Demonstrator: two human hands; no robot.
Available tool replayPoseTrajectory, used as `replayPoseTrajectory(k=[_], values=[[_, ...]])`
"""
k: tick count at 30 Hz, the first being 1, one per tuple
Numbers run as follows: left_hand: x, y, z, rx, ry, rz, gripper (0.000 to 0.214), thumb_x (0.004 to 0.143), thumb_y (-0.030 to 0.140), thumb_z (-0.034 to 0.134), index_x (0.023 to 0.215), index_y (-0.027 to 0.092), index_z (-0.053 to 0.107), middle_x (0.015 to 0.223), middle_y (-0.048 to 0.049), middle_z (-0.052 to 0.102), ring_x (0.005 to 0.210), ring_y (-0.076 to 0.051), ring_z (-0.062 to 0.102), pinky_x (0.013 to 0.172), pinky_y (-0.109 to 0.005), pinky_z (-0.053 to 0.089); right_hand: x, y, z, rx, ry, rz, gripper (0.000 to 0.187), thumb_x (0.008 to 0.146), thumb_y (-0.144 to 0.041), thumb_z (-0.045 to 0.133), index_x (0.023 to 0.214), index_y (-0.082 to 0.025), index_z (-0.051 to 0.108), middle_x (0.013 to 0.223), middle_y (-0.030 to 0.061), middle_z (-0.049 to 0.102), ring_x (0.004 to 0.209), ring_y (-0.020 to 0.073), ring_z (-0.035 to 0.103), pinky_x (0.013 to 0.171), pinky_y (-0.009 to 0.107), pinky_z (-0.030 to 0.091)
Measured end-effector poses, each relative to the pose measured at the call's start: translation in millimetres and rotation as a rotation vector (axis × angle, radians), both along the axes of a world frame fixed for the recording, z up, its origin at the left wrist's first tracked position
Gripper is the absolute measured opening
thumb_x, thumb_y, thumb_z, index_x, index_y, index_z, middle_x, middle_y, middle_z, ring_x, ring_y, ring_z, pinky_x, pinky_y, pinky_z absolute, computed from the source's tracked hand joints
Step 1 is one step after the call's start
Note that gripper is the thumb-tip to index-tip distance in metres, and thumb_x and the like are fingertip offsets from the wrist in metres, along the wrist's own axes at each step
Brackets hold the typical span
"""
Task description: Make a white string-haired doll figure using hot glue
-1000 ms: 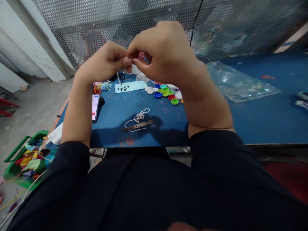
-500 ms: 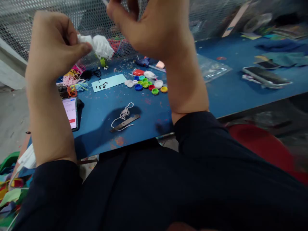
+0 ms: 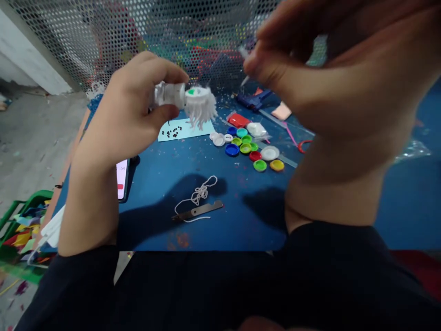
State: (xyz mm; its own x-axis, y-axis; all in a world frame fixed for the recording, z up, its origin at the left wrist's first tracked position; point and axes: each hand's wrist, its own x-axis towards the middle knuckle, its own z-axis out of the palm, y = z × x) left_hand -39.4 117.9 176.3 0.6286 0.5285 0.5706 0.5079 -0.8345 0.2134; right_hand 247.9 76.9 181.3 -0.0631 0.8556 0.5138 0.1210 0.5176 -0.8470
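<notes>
Fringed, probably plastic bottle [image 3: 172,95] in left hand [image 3: 126,103]

The left hand [image 3: 126,103] holds a white-fringed clear piece [image 3: 195,99] — the right hand [image 3: 330,92], a blurred pale strip [image 3: 244,51].

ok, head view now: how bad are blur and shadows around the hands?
Head view: right hand soft, motion or focus, can't tell which; left hand crisper. Head view: dark shadows on the table, one reaching the string; caps clear of it, outlines readable.
</notes>
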Motion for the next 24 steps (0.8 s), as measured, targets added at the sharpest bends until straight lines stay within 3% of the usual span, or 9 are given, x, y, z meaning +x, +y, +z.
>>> replayPoseTrajectory(k=[1, 2, 4, 7, 11, 14, 17, 20, 24], values=[[-1, -1, 0.8, -0.012, 0.033, 0.022, 0.046, 0.085, 0.020, 0.069, 0.130, 0.026, 0.072, 0.130, -0.0122, 0.073, 0.119, -0.034, 0.069, 0.099, -0.055, 0.056, -1, 2, -1.0, 0.107, -0.176, -0.054, 0.022, 0.098, -0.050, 0.078, 0.107, -0.032, 0.085, 0.116, -0.0093, 0.079, 0.125, 0.0229, 0.076, 0.091, 0.015, 0.065], [-2, -2, 1.7, -0.022, 0.066, 0.034, 0.045, 0.087, 0.020, 0.067, 0.130, 0.030, 0.070, 0.131, -0.0104, 0.072, 0.122, -0.033, 0.069, 0.101, -0.054, 0.056, -1, 4, -1.8, 0.217, -0.345, -0.107, 0.023, 0.092, -0.049, 0.087, 0.110, -0.036, 0.084, 0.116, -0.0073, 0.079, 0.118, 0.0239, 0.078, 0.091, 0.021, 0.068], [-3, -5, 3.9, -0.037, 0.092, 0.038, 0.044, 0.088, 0.019, 0.064, 0.131, 0.028, 0.065, 0.131, -0.0083, 0.071, 0.119, -0.031, 0.068, 0.102, -0.052, 0.054, -6, 7, -3.1, 0.368, -0.544, -0.160, 0.026, 0.088, -0.051, 0.090, 0.111, -0.041, 0.082, 0.112, -0.0035, 0.079, 0.104, 0.0248, 0.079, 0.086, 0.031, 0.070], [-5, -8, 6.4, -0.067, 0.079, 0.033, 0.041, 0.089, 0.020, 0.060, 0.130, 0.025, 0.061, 0.123, -0.0063, 0.071, 0.102, -0.025, 0.068, 0.089, -0.044, 0.053, -18, 8, -5.9, 0.377, -0.500, -0.072, 0.014, 0.093, -0.045, 0.086, 0.105, -0.040, 0.079, 0.102, -0.0016, 0.079, 0.092, 0.0221, 0.078, 0.077, 0.035, 0.070], [-10, -9, 7.1, -0.106, 0.033, 0.032, 0.041, 0.085, 0.017, 0.066, 0.124, 0.026, 0.060, 0.114, -0.0061, 0.069, 0.093, -0.022, 0.062, 0.075, -0.039, 0.045, -38, 5, -15.5, 0.355, -0.344, 0.008, 0.018, 0.095, -0.040, 0.083, 0.104, -0.026, 0.077, 0.092, -0.0029, 0.078, 0.082, 0.0171, 0.077, 0.067, 0.033, 0.067], [-14, -11, 6.6, -0.138, 0.034, -0.002, 0.054, 0.087, 0.013, 0.060, 0.139, 0.023, 0.054, 0.127, -0.0065, 0.065, 0.108, -0.023, 0.064, 0.086, -0.039, 0.049, -47, 4, -23.3, 0.395, -0.220, 0.029, 0.026, 0.095, -0.044, 0.079, 0.111, -0.024, 0.075, 0.093, -0.0056, 0.075, 0.081, 0.0116, 0.074, 0.068, 0.026, 0.059], [-17, -12, 6.4, -0.150, 0.054, -0.010, 0.059, 0.090, 0.011, 0.054, 0.148, 0.021, 0.051, 0.139, -0.0067, 0.065, 0.124, -0.023, 0.064, 0.102, -0.042, 0.051, -50, 5, -26.6, 0.441, -0.117, 0.053, 0.030, 0.093, -0.042, 0.077, 0.118, -0.027, 0.071, 0.102, -0.0101, 0.071, 0.082, 0.0083, 0.071, 0.068, 0.028, 0.051], [-17, -7, 6.1, -0.160, 0.031, -0.043, 0.045, 0.090, 0.015, 0.058, 0.134, 0.025, 0.062, 0.130, -0.0063, 0.073, 0.111, -0.026, 0.068, 0.098, -0.046, 0.055, -51, 6, -27.1, 0.414, -0.099, 0.040, 0.034, 0.094, -0.043, 0.075, 0.124, -0.029, 0.069, 0.097, -0.0122, 0.069, 0.081, 0.0080, 0.070, 0.067, 0.031, 0.046], [-16, 0, 5.0, -0.226, -0.028, -0.083, 0.038, 0.089, 0.020, 0.064, 0.127, 0.029, 0.065, 0.120, -0.0047, 0.077, 0.097, -0.025, 0.069, 0.090, -0.045, 0.058, -52, 12, -29.2, 0.407, -0.093, 0.073, 0.035, 0.095, -0.044, 0.077, 0.124, -0.026, 0.070, 0.088, -0.0087, 0.068, 0.076, 0.0075, 0.069, 0.067, 0.030, 0.048]])
